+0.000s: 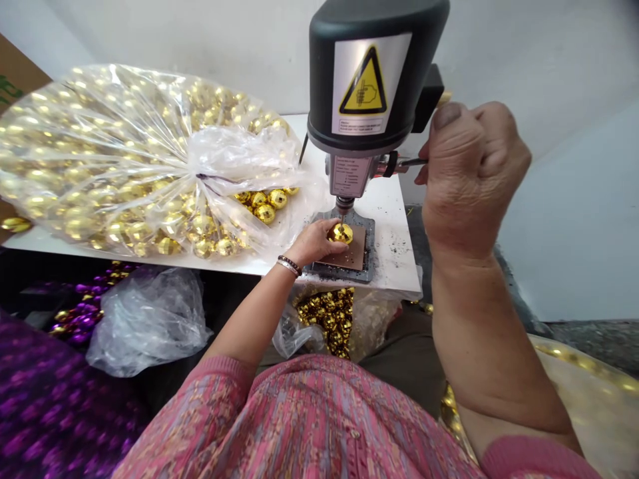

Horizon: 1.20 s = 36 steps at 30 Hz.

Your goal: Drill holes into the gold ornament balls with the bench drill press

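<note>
A shiny gold faceted ball (343, 233) rests on a brown board (353, 257) over the grey base of a small drill press (372, 86). The thin bit comes down to the top of the ball. My left hand (319, 241) pinches the ball from its left side, thumb in front and fingers behind. At the right, my right hand (472, 173) is closed in a fist round the lever (413, 161) of the press. Dark shavings lie about the base.
A big clear bag (100, 159) of gold balls covers the left of the white table (397, 273). Below the table edge is an open bag of gold balls (332, 319). Purple balls (44, 406) and crumpled clear plastic (150, 319) are at the lower left.
</note>
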Available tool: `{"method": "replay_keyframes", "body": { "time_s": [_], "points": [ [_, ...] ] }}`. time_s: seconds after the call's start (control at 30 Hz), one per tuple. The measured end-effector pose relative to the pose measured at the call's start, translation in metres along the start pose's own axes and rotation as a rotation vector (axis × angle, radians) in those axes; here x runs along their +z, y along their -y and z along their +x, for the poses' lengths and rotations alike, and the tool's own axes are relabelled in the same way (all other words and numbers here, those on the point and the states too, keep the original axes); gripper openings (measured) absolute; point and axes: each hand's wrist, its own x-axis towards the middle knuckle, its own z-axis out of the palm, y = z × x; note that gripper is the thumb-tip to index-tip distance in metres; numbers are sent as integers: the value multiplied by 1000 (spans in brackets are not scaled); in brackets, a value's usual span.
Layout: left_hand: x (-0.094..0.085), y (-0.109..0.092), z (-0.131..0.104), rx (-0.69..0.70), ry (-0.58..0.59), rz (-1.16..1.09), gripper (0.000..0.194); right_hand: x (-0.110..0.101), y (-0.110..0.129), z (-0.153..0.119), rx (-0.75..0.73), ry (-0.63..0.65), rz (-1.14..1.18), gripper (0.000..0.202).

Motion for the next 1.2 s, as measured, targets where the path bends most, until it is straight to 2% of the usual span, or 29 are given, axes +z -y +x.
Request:
{"method": "replay_keyframes", "body": {
  "time_s": [0.2, 0.4, 0.67, 0.97, 1.13, 1.2],
  "points": [
    [6, 0, -5, -59, -16, -40, 70, 5, 0, -23, -48, -107, 34, 69],
    [10, 4, -5, -14, -15, -52, 60, 6, -8, -43, -172, -172, -32, 62],
    [14, 7, -3, 14, -18, -32, 46, 10, -15, -59, -162, -202, -97, 54],
    [11, -1, -6, 11, -19, -22, 31, 21, -36, -80, -115, -265, -72, 39],
    [11, 0, -5, -5, -30, -31, 41, 25, -42, -92, -128, -227, -30, 43],
    [12, 1, -4, -7, -32, -35, 44, 23, -40, -88, -124, -225, -26, 48]
  ]
}}
